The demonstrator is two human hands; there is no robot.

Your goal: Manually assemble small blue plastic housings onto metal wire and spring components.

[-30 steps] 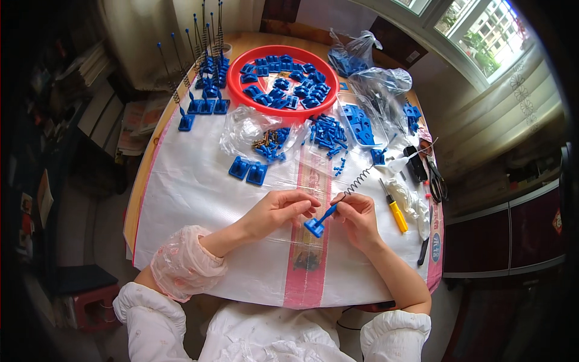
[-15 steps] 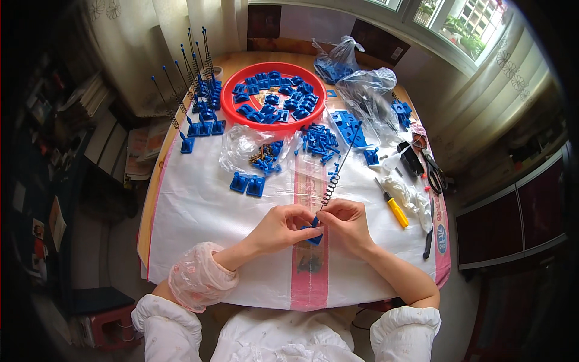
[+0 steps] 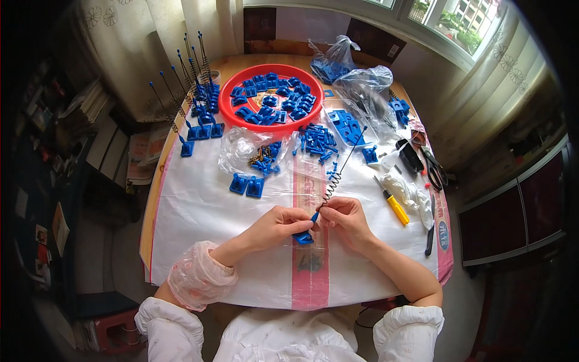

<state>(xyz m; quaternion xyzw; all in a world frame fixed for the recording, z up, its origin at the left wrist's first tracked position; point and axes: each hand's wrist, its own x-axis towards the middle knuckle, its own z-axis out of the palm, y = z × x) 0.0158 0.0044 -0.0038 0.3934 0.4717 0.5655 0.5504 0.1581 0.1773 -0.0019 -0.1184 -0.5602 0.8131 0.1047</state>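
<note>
1. Left hand is pinching the blue stem, apparently steadying its blue base over the pink stripe.
2. Right hand is pinching the black spring's lower end, probably aligning it.
3. Red basin is sitting beyond, corralling blue parts.

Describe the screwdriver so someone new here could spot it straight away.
On the white-covered table, look to the right of the person's right hand. The screwdriver lies there, just left of a crumpled white bundle, handle end toward the person. Its bright yellow handle sets it apart from the black-handled tool further right.
</note>
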